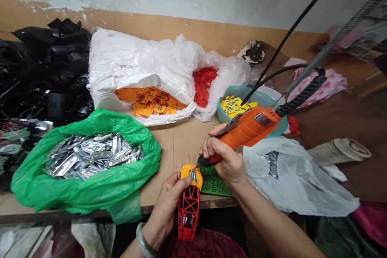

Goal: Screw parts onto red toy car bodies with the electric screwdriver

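My left hand (pixel 172 197) is closed around a toy part (pixel 189 205) with a round yellow-orange top and a red lattice body over black. Its thumb presses on the yellow-orange top, near a blue marking. My right hand (pixel 225 159) grips an orange electric screwdriver (pixel 250 127), tilted so that its dark tip points down to the left. The tip meets the yellow-orange piece near its upper right edge; the exact contact spot is too small to tell. Under the screwdriver's front end, a green perforated mat (pixel 216 181) lies at the table edge.
A green bag (pixel 145 173) of shiny metal pieces is at left, with black parts (pixel 57 64) behind. White sacks hold orange (pixel 154 98) and red pieces (pixel 204 84). A teal basin (pixel 222 111) holds yellow pieces. A whitish bag (pixel 302 181) lies at right. Cables hang above the screwdriver.
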Demonstrator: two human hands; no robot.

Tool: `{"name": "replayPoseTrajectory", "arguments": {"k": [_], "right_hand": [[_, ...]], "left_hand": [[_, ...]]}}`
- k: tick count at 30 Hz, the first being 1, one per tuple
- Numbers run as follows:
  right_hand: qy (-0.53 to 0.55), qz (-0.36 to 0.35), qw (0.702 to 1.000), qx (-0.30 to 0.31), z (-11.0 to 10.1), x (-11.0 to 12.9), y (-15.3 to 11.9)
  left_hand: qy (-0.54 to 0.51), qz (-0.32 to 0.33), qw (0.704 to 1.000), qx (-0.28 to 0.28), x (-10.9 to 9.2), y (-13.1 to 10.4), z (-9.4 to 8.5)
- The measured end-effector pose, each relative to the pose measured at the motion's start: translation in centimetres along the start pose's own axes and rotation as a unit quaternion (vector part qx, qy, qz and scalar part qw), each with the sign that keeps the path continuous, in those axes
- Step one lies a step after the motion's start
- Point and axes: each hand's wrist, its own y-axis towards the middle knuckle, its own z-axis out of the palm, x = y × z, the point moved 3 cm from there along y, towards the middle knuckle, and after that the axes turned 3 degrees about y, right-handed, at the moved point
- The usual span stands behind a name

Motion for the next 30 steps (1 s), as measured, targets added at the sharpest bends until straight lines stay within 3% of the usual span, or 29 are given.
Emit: {"name": "replayPoseTrajectory", "arguments": {"k": [19, 26, 30], "right_hand": [[-0.063, -0.005, 0.992, 0.112, -0.2, -0.8, -0.8], [0.020, -0.051, 0.998, 0.044, -0.4, 0.3, 0.0], [0.052, -0.074, 0.995, 0.044, -0.3, 0.8, -0.1]], "left_hand": [[0.023, 0.009, 1.000, 0.003, 0.2, 0.4, -0.2], [0.023, -0.001, 1.000, 0.021, -0.6, 0.4, -0.1], [0.019, 0.003, 0.999, 0.025, -0.6, 0.6, -0.4]]}}
